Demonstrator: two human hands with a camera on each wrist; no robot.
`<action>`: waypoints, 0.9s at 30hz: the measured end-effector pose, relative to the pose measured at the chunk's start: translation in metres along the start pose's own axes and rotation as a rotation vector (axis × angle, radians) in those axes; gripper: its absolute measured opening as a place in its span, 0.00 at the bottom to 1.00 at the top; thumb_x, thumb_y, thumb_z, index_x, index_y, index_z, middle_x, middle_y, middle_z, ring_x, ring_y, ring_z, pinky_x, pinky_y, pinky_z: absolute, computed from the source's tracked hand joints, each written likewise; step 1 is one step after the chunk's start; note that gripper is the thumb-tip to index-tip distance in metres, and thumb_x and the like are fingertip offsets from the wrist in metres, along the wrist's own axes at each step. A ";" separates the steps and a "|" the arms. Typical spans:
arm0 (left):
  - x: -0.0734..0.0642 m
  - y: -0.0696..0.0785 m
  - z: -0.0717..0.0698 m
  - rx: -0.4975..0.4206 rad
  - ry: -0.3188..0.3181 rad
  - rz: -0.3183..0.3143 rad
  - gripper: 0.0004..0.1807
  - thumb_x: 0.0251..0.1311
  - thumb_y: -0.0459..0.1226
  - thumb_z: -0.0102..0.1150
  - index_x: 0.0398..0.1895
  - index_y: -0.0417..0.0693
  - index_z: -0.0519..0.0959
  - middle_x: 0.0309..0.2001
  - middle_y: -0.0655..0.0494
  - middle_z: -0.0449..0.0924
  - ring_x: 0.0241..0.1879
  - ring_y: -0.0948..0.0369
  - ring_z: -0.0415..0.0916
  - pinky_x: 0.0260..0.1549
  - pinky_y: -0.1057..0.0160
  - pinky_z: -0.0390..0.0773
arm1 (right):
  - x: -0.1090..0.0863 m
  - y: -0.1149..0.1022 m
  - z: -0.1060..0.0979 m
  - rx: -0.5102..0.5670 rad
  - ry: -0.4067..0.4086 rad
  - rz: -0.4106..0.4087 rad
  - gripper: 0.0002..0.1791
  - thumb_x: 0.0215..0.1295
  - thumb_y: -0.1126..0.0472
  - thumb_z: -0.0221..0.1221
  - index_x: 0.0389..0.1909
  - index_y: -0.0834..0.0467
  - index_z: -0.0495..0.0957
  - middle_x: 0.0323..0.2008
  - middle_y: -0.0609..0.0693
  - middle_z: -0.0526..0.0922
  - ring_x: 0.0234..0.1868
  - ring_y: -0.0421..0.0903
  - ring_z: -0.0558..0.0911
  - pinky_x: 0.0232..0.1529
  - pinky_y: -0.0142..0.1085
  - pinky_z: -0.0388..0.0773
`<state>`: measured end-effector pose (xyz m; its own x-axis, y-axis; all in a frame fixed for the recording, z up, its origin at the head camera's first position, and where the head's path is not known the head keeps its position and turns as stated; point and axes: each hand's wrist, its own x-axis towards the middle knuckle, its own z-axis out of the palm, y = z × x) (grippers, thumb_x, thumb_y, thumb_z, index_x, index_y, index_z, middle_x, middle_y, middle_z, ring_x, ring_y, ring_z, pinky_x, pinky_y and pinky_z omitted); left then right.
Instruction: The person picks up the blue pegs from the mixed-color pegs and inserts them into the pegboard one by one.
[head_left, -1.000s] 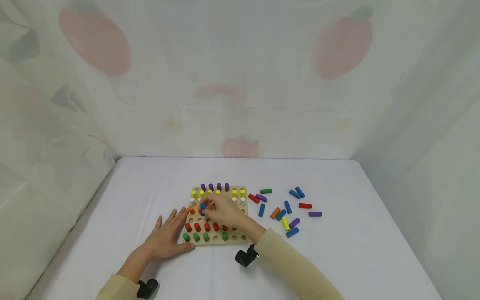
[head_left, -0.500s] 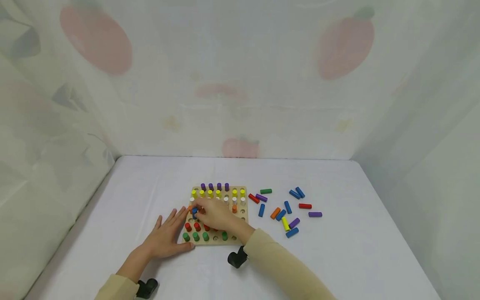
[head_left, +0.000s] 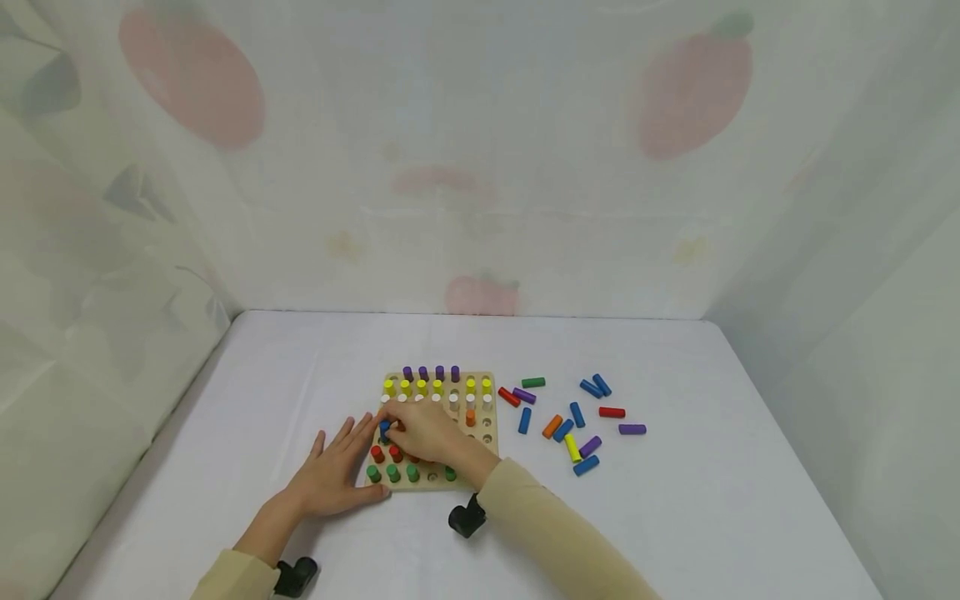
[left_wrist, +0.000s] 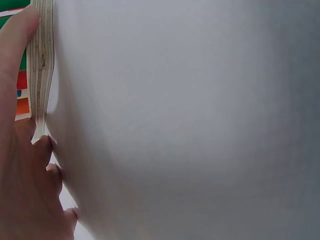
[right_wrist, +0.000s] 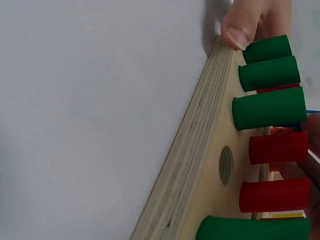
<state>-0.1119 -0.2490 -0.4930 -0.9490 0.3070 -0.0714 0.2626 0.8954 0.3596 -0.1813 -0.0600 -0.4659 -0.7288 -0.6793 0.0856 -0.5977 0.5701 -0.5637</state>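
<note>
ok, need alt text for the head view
A person's right hand pinches a blue peg at the left side of a wooden pegboard on a white table; the left hand rests against the pegboard's left edge. Upright pegs stand in rows, including purple, yellow, white, red and green, and loose pegs in mixed colours lie to the right.
</note>
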 end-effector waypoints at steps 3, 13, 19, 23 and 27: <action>0.000 0.000 0.001 -0.006 0.000 0.001 0.58 0.41 0.70 0.56 0.73 0.58 0.46 0.72 0.51 0.49 0.70 0.44 0.44 0.60 0.31 0.38 | 0.001 -0.001 0.001 -0.003 0.004 0.007 0.13 0.63 0.59 0.56 0.49 0.48 0.76 0.39 0.41 0.82 0.22 0.29 0.72 0.25 0.17 0.69; 0.000 0.000 0.002 -0.002 0.009 0.002 0.58 0.41 0.70 0.56 0.73 0.59 0.45 0.72 0.52 0.49 0.70 0.44 0.44 0.60 0.31 0.39 | 0.001 -0.001 0.004 -0.046 0.034 -0.023 0.11 0.63 0.57 0.57 0.47 0.48 0.76 0.39 0.41 0.84 0.24 0.27 0.72 0.27 0.15 0.68; 0.000 0.000 0.001 -0.003 0.011 0.006 0.57 0.41 0.70 0.56 0.73 0.60 0.45 0.72 0.52 0.50 0.70 0.44 0.44 0.60 0.31 0.39 | 0.002 0.000 0.006 -0.053 0.033 -0.030 0.11 0.63 0.57 0.57 0.46 0.48 0.77 0.39 0.40 0.84 0.24 0.27 0.72 0.28 0.15 0.68; -0.001 0.000 0.001 -0.002 0.010 0.004 0.57 0.41 0.69 0.56 0.73 0.60 0.45 0.72 0.52 0.50 0.70 0.45 0.44 0.60 0.31 0.39 | 0.003 0.001 0.007 -0.062 0.021 -0.026 0.12 0.63 0.57 0.57 0.47 0.47 0.77 0.38 0.39 0.83 0.23 0.27 0.71 0.25 0.16 0.67; -0.001 0.000 0.001 0.003 0.008 0.002 0.57 0.41 0.69 0.56 0.73 0.60 0.46 0.72 0.52 0.49 0.70 0.45 0.45 0.60 0.31 0.39 | 0.003 0.001 0.006 -0.058 0.011 -0.024 0.12 0.64 0.56 0.56 0.48 0.47 0.77 0.38 0.38 0.83 0.22 0.28 0.70 0.23 0.16 0.66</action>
<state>-0.1110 -0.2489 -0.4940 -0.9498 0.3063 -0.0636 0.2650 0.8958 0.3567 -0.1818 -0.0642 -0.4716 -0.7175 -0.6882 0.1081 -0.6331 0.5795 -0.5132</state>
